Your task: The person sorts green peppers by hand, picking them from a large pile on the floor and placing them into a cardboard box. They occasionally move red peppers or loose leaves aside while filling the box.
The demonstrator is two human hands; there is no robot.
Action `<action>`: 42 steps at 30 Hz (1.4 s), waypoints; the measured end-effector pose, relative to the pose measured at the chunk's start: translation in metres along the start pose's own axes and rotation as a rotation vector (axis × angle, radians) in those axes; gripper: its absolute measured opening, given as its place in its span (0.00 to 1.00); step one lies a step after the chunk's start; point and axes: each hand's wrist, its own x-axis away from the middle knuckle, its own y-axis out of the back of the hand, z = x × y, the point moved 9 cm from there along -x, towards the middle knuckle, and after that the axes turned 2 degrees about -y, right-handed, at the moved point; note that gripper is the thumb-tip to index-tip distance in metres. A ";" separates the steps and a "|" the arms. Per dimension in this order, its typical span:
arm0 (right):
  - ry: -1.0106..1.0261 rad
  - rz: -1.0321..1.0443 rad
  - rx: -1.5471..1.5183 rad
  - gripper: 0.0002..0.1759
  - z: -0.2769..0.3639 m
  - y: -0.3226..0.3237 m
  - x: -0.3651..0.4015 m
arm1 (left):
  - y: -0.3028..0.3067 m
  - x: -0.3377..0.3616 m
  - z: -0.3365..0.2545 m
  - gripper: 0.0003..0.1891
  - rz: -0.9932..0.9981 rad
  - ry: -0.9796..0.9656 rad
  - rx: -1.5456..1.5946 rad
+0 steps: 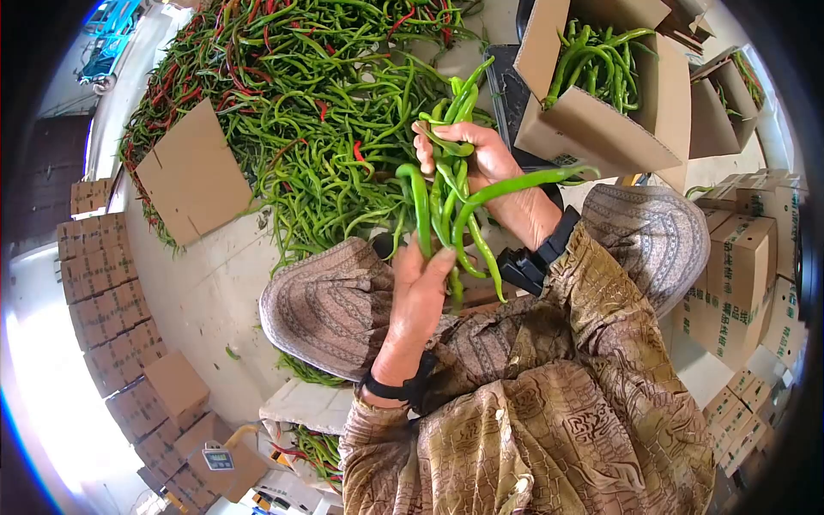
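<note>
Together, both hands grip long green chili peppers [450, 202]: the right hand [485, 150] curls partly closed around the bunch, while the left hand [416, 287] pinches its lower part, thumb against fingers. An open cardboard box [601, 148] at upper right contains green peppers; a second open box [719, 129] beside it holds some too.

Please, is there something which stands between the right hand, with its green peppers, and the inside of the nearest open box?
Only the open box itself: its near side and raised left flap stand between the right hand, holding green peppers, and the inside. No separate obstacle is visible above them.
</note>
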 end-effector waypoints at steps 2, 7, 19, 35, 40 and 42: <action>0.018 -0.047 -0.067 0.16 -0.002 0.008 -0.004 | -0.006 -0.001 -0.001 0.19 0.085 -0.039 -0.142; 0.013 -0.045 -0.036 0.16 0.004 0.005 -0.001 | -0.005 0.005 0.002 0.16 -0.009 0.197 0.217; 0.293 -0.316 0.399 0.17 0.057 0.022 0.008 | 0.061 0.068 -0.047 0.23 -0.260 0.164 0.292; -0.033 -0.064 0.206 0.24 -0.038 -0.051 0.047 | 0.031 -0.004 -0.082 0.13 -0.273 -0.332 -0.173; 0.003 -0.133 0.256 0.24 -0.024 -0.023 0.041 | 0.026 -0.004 -0.055 0.12 -0.196 -0.111 -0.125; 0.013 -0.152 0.247 0.20 -0.022 -0.022 0.043 | 0.026 -0.006 -0.048 0.11 -0.161 -0.014 -0.176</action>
